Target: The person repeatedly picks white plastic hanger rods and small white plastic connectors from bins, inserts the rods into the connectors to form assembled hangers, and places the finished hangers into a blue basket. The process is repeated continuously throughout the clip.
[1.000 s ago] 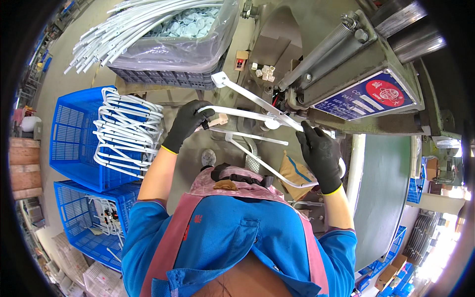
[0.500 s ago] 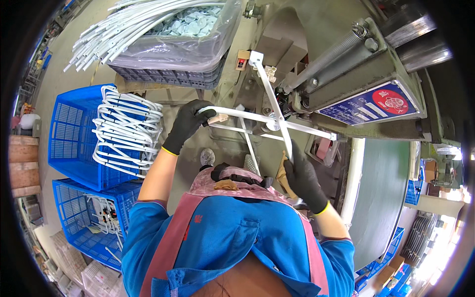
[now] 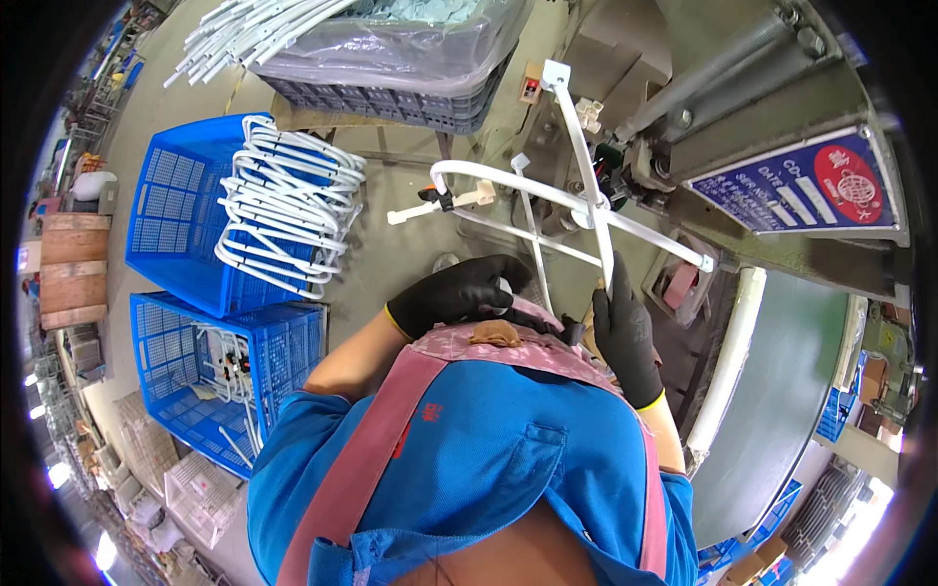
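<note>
White bent tubular frame (image 3: pixel 592 207) ahead of right black-gloved grip (image 3: pixel 625 337), its near bar clasped there, left black-gloved grip (image 3: pixel 464 293) by pink patterned apron (image 3: pixel 447 342), its hold unclear.

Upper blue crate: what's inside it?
Bent white tubes lie stacked along the right side of the upper blue crate, jutting past its edge. Its mesh wall shows at left; whatever lies beneath the stack is covered.

Tube frame (image 3: pixel 584 163) at one o'clock, press (image 3: pixel 752 132) just beyond at two! Eleven: the bin (image 3: pixel 386 61), rods (image 3: pixel 259 37) over its nine-o'clock end. Ten: upper crate (image 3: pixel 178 239), tube stack (image 3: pixel 285 208) at its three-o'clock side. Eight: lower crate (image 3: pixel 161 337), tubes (image 3: pixel 229 363) inside.
</note>
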The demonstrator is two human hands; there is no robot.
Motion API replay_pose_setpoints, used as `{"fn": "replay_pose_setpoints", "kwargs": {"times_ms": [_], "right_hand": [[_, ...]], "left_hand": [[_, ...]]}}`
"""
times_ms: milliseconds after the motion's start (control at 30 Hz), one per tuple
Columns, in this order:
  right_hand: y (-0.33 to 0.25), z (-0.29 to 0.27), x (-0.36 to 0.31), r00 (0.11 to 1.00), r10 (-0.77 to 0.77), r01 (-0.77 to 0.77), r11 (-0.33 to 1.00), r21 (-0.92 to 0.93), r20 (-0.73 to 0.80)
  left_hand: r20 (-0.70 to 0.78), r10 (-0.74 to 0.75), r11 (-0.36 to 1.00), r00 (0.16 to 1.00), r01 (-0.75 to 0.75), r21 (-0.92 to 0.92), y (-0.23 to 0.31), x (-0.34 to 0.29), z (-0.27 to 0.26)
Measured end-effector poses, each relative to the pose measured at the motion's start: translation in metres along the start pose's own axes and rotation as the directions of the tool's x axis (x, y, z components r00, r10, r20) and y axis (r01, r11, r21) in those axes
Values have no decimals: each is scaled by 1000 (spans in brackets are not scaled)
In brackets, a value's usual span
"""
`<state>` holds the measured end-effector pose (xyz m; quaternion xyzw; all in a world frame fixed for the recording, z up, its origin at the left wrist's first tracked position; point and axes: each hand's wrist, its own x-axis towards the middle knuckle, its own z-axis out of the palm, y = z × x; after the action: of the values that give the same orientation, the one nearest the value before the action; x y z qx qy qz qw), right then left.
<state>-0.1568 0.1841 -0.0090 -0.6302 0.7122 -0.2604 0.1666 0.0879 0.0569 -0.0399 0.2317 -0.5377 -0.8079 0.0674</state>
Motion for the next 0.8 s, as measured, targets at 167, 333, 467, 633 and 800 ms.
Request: {"fn": "replay_pose_setpoints", "kwargs": {"times_ms": [167, 333, 467, 633, 800], "right_hand": [[8, -6, 2, 999, -13, 14, 1000, -12, 34], [12, -11, 6, 998, -50, 49, 999, 19, 43], [18, -16, 11, 995, -24, 24, 1000, -1, 100], [28, -20, 15, 991, -69, 69, 998, 5, 117], [37, -20, 18, 984, -145, 147, 989, -11, 101]], "left_hand": [[-105, 153, 906, 983, -97, 412, 19, -8, 26], [-121, 382, 678, 916, -189, 710, 21, -10, 46], [-118, 311, 606, 943, -101, 789, 13, -24, 55], [78, 332, 721, 940, -307, 621, 11, -38, 58], [131, 82, 689, 988, -151, 709, 28, -27, 72]]}}
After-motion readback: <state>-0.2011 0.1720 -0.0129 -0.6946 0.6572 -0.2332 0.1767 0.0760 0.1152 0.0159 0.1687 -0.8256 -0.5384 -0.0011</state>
